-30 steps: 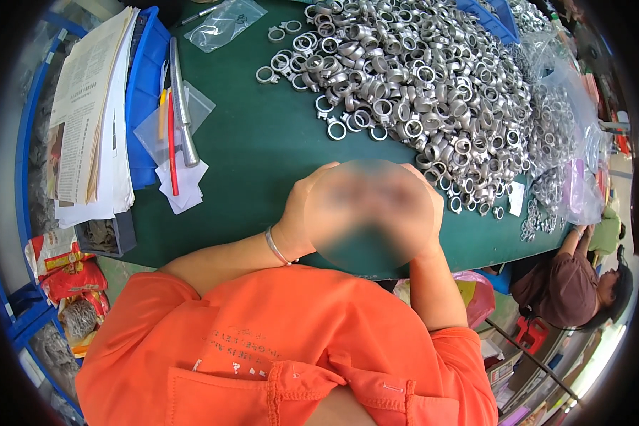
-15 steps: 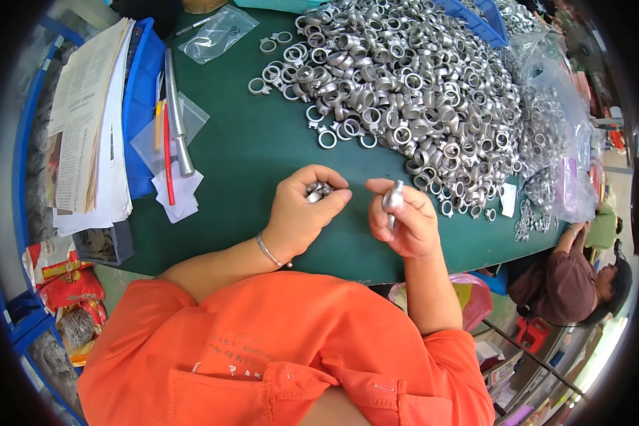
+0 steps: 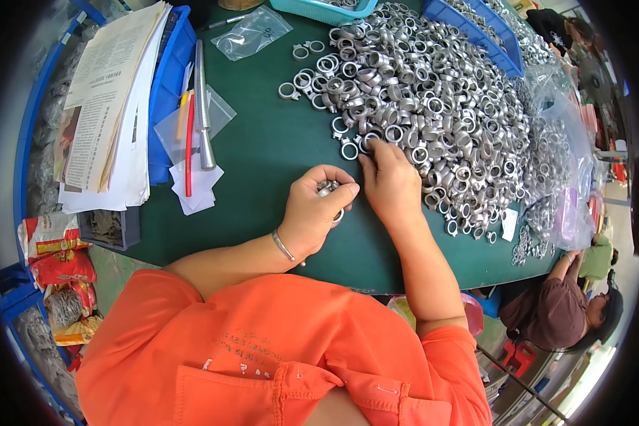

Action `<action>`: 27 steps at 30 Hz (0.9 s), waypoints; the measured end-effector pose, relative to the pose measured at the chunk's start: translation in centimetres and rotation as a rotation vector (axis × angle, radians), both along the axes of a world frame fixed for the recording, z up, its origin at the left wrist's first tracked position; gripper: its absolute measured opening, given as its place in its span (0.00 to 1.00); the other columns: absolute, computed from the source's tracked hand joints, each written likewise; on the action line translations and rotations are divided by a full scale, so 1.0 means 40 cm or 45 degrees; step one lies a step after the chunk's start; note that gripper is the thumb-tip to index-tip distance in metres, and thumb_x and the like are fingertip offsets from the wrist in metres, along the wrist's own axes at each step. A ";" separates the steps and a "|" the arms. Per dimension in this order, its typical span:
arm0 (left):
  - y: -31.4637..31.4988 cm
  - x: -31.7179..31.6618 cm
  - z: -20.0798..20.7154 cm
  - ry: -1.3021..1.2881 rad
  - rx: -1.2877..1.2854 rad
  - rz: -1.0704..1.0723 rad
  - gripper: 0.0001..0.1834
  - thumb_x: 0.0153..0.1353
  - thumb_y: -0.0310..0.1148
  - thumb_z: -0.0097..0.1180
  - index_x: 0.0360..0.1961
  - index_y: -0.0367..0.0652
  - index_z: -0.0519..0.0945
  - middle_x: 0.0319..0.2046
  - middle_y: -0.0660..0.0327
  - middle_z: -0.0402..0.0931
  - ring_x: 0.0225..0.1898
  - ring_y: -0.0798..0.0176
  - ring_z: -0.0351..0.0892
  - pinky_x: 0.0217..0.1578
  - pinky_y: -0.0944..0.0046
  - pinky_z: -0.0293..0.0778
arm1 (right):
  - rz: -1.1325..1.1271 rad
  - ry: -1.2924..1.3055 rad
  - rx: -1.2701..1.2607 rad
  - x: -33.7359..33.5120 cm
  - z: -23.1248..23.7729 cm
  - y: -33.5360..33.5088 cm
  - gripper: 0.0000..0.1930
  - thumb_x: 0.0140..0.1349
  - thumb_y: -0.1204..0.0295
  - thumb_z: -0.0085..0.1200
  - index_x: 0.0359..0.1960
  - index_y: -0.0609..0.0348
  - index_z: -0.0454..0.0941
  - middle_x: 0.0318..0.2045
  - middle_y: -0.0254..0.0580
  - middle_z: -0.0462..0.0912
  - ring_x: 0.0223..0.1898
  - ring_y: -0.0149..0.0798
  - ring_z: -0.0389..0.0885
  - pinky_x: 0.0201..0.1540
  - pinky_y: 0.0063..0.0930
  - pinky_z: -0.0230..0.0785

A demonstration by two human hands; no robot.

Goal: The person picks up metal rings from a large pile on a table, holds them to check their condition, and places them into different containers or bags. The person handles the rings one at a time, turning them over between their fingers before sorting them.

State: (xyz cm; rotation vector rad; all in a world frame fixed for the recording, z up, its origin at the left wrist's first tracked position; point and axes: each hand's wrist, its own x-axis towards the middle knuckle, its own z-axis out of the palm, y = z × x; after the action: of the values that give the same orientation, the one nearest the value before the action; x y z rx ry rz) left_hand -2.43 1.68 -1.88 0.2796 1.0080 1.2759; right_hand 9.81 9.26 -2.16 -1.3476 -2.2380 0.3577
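Note:
My left hand (image 3: 311,206) is curled in a loose fist around several small silver-grey metal rings (image 3: 326,187). One more ring (image 3: 338,218) shows below its thumb, by the palm. At the near left edge of a big heap of similar metal rings (image 3: 447,106), my right hand (image 3: 392,181) reaches with the back of the hand upward. Its thumb and fingers come together on a ring (image 3: 370,140) lying at the heap's edge; the fingertips partly hide it. Just left of that, another loose ring (image 3: 348,150) lies flat on the green tabletop (image 3: 263,149).
At the left stand a blue bin (image 3: 170,99) and a stack of papers (image 3: 110,106). Beside them lie a tapered metal rod (image 3: 204,121), a red stick (image 3: 189,145) and a clear bag (image 3: 250,34). Plastic bags (image 3: 568,142) border the heap's right. A person (image 3: 557,298) sits far right.
My right hand has gone from holding a ring upright near my left hand to the heap's edge, turning palm down. A ring now shows below my left thumb. The view has shifted slightly.

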 end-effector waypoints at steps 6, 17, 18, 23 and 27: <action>0.003 0.001 0.014 -0.009 -0.009 -0.068 0.08 0.53 0.27 0.58 0.34 0.39 0.74 0.21 0.65 0.70 0.21 0.77 0.68 0.14 0.79 0.57 | 0.165 0.527 -0.430 0.064 0.007 -0.032 0.08 0.47 0.81 0.59 0.30 0.62 0.75 0.26 0.41 0.77 0.23 0.34 0.73 0.27 0.22 0.66; -0.012 0.018 -0.006 0.712 0.578 -0.233 0.05 0.50 0.21 0.58 0.29 0.37 0.78 0.32 0.65 0.73 0.26 0.75 0.70 0.25 0.76 0.66 | -0.007 1.280 -1.087 0.110 0.039 -0.099 0.11 0.55 0.84 0.46 0.41 0.65 0.71 0.31 0.38 0.78 0.21 0.22 0.68 0.22 0.14 0.62; -0.010 0.017 -0.011 0.750 0.646 -0.216 0.05 0.49 0.20 0.58 0.29 0.38 0.78 0.32 0.65 0.73 0.28 0.74 0.71 0.26 0.75 0.67 | 0.034 1.294 -1.140 0.113 0.037 -0.100 0.11 0.55 0.83 0.48 0.41 0.65 0.71 0.30 0.37 0.78 0.21 0.22 0.68 0.23 0.14 0.62; -0.010 0.020 -0.015 0.836 0.753 -0.152 0.08 0.45 0.21 0.61 0.28 0.41 0.80 0.29 0.62 0.74 0.31 0.67 0.74 0.31 0.70 0.70 | 0.124 1.079 -0.856 0.105 0.031 -0.118 0.16 0.47 0.74 0.63 0.39 0.65 0.76 0.28 0.33 0.75 0.26 0.23 0.70 0.28 0.14 0.62; -0.011 0.021 -0.015 0.843 0.735 -0.165 0.08 0.45 0.20 0.61 0.28 0.41 0.80 0.28 0.62 0.74 0.31 0.67 0.74 0.31 0.70 0.70 | 0.295 0.961 -0.569 0.105 0.031 -0.102 0.17 0.45 0.74 0.64 0.39 0.64 0.76 0.27 0.34 0.75 0.26 0.25 0.69 0.28 0.16 0.62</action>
State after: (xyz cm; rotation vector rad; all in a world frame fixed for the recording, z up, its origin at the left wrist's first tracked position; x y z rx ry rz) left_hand -1.60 1.25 -2.49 1.2548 1.1173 1.3622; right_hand 14.00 5.19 -0.91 -0.9066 -1.7052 1.2733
